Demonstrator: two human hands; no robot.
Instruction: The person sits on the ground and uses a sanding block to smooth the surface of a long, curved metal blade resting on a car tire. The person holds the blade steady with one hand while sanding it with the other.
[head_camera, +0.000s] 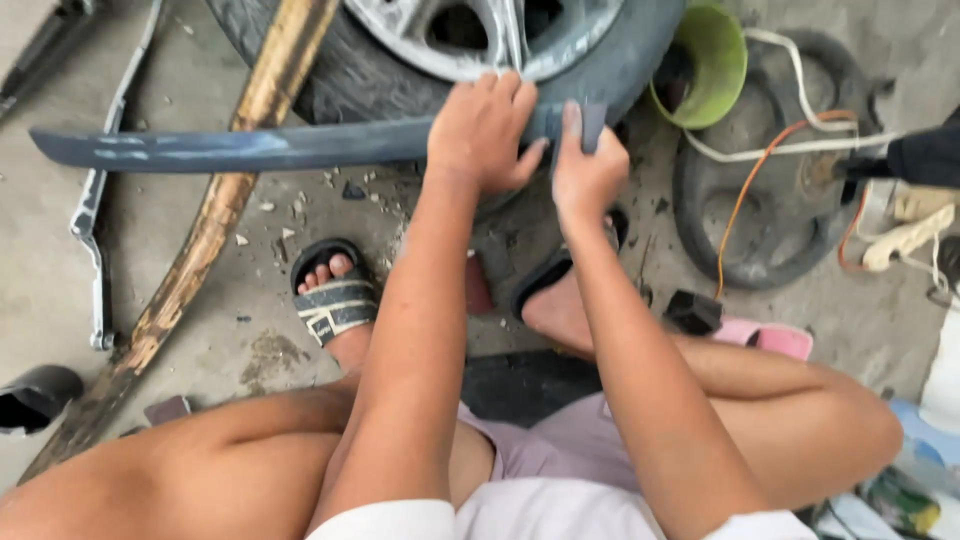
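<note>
A big car wheel (450, 40) lies on the ground. A long dark blue strip (230, 148) rests across the near side of the wheel. A long wooden stick (215, 210) leans left of the wheel. A green bowl (712, 60) sits right of it. The left hand (482, 130) grips the strip, fingers curled over it. The right hand (585, 165) pinches the strip's end.

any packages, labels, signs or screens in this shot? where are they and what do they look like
Crumpled green and yellow packet: bottom right corner on the floor, partly cut off, print too blurred to tell.
Patterned strap of the black sandal: on the foot left of centre, pale marks across a dark band.
No signs or screens show.
The left hand and right hand grip a long dark grey strip that bears no label.
</note>
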